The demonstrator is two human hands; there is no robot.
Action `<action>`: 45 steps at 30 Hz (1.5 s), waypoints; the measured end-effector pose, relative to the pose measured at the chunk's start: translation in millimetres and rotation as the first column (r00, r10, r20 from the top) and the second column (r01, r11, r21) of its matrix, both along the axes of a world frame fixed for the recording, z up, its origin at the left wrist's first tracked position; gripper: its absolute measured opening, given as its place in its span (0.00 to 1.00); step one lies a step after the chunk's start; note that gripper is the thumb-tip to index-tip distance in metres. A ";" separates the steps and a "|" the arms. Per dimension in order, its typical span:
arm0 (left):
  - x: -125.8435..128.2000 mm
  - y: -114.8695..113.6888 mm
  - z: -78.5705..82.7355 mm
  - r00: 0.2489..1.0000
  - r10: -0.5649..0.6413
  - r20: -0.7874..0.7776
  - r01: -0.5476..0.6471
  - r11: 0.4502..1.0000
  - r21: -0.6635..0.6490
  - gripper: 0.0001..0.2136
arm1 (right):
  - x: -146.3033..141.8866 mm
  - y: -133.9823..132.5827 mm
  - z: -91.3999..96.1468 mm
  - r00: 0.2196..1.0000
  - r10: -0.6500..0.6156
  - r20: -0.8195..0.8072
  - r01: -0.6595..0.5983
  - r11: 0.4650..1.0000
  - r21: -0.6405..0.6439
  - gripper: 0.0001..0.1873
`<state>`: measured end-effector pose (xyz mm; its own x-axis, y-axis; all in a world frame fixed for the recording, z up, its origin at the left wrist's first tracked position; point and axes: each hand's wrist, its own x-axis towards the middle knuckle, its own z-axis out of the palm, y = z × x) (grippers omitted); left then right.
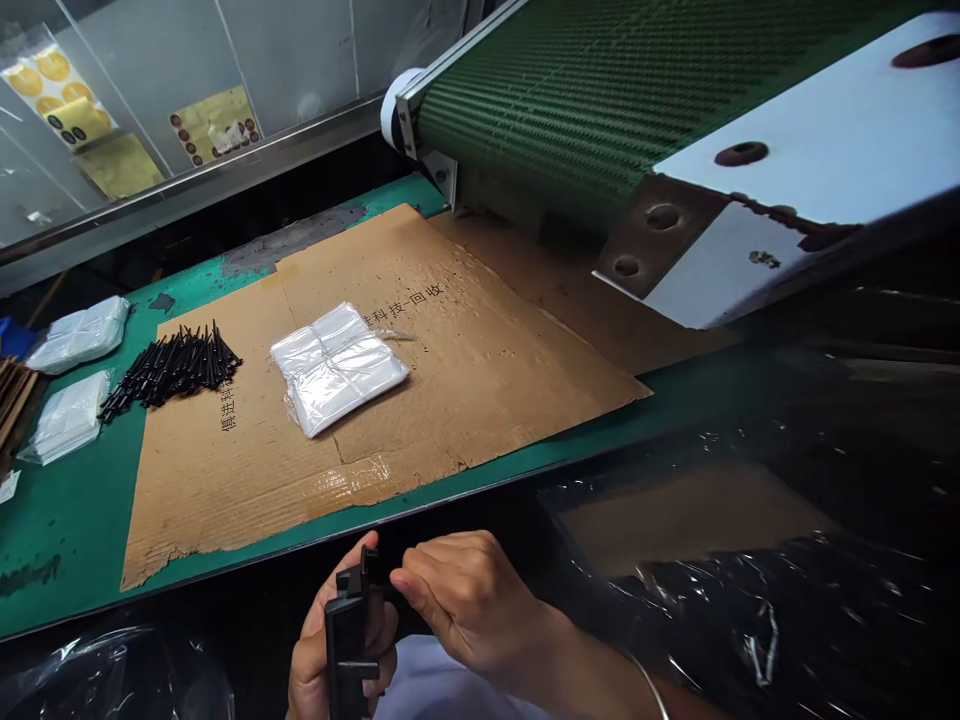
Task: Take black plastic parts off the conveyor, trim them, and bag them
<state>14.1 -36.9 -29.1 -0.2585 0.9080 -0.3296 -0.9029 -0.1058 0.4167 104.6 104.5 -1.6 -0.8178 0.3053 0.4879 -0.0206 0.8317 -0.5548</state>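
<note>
My left hand (pixel 309 655) is wrapped round a black plastic part (pixel 346 640), holding it upright below the table's front edge. The part has a flat long body with small tabs sticking out. My right hand (pixel 480 595) is closed just to the right of the part's upper end, thumb pressed against the curled fingers. Something dark lies between the part and those fingertips, but what they grip is too hidden to name. Beyond the hands, a tied bundle of clear plastic bags (pixel 341 365) rests on flattened cardboard (pixel 465 400), with a pile of thin black pieces (pixel 176 368) to its left.
A green conveyor belt (pixel 540 110) with a white side frame (pixel 810 150) slopes over the table's back right. More bag bundles (pixel 71 415) lie on the green tabletop (pixel 45 530) at left. Black plastic sheeting (pixel 750 600) covers the lower right; clear film (pixel 127 670) is at lower left.
</note>
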 end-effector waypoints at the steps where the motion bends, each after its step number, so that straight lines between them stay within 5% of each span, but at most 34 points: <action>1: -0.5 -1.0 -1.7 1.000 -0.020 0.013 0.020 1.000 0.008 0.23 | -1.3 0.8 -1.5 0.999 -0.033 0.005 0.033 0.999 0.020 0.27; 6: -11.1 -5.0 -3.4 0.972 -0.145 0.186 0.143 0.989 0.023 0.17 | -4.4 12.0 -10.7 0.989 -0.143 0.045 0.146 0.987 -0.061 0.26; 11: -19.8 -5.9 9.8 0.873 -0.052 0.486 0.058 0.998 0.003 0.16 | 0.5 38.0 -8.3 0.923 -0.378 0.067 0.378 0.926 0.025 0.24; 16: -14.2 -3.0 20.7 0.832 0.011 0.555 -0.034 0.999 0.032 0.12 | -3.3 88.8 -8.9 0.739 -0.673 0.032 0.620 0.698 0.359 0.17; 18: -11.8 -0.2 23.9 0.834 0.001 0.551 -0.015 1.000 0.021 0.06 | -6.4 109.8 -14.2 0.668 -0.741 0.065 0.633 0.612 0.474 0.14; 20: -10.5 2.6 26.3 0.842 -0.017 0.539 0.024 1.000 -0.005 0.04 | -8.5 125.6 -21.6 0.644 -0.757 0.110 0.591 0.583 0.557 0.12; 24: -10.2 5.3 25.4 0.865 -0.016 0.502 0.037 0.999 -0.032 0.05 | -8.4 132.6 -32.1 0.663 -0.735 0.144 0.556 0.612 0.562 0.12; 26: -10.2 5.7 22.1 0.881 -0.007 0.473 0.026 0.999 -0.034 0.07 | -7.1 122.3 -29.2 0.725 -0.680 0.109 0.571 0.682 0.457 0.13; 28: -9.9 6.6 17.9 0.913 -0.022 0.406 0.043 0.998 -0.041 0.07 | -6.1 104.0 -19.5 0.843 -0.534 0.058 0.505 0.825 0.255 0.14; 30: -9.2 8.3 13.8 0.966 -0.012 0.259 0.025 0.999 -0.047 0.11 | -6.0 81.4 -5.7 0.951 -0.308 0.029 0.308 0.951 -0.005 0.14; 32: -9.2 10.0 11.1 1.000 0.001 0.023 0.001 0.996 -0.088 0.17 | -7.4 59.5 7.5 0.995 -0.074 0.069 0.090 0.963 -0.254 0.16; 35: -12.6 10.7 12.8 0.937 -0.047 -0.345 -0.038 0.971 -0.238 0.24 | -12.8 37.4 16.6 0.955 0.224 0.197 -0.094 0.852 -0.515 0.21; 40: -26.9 5.5 22.4 0.660 -0.294 -0.692 0.036 0.932 -0.361 0.28 | -22.0 27.0 -0.4 0.836 0.433 0.338 -0.056 0.679 -0.732 0.21; 42: -33.1 3.3 22.9 0.551 -0.359 -0.753 0.059 0.917 -0.394 0.28 | -22.5 25.4 -9.4 0.823 0.505 0.259 -0.041 0.509 -0.860 0.21; 45: -40.8 1.6 19.3 0.538 -0.278 -0.796 0.013 0.947 -0.321 0.26 | -20.0 24.7 -14.0 0.883 0.461 0.088 0.021 0.149 -0.989 0.21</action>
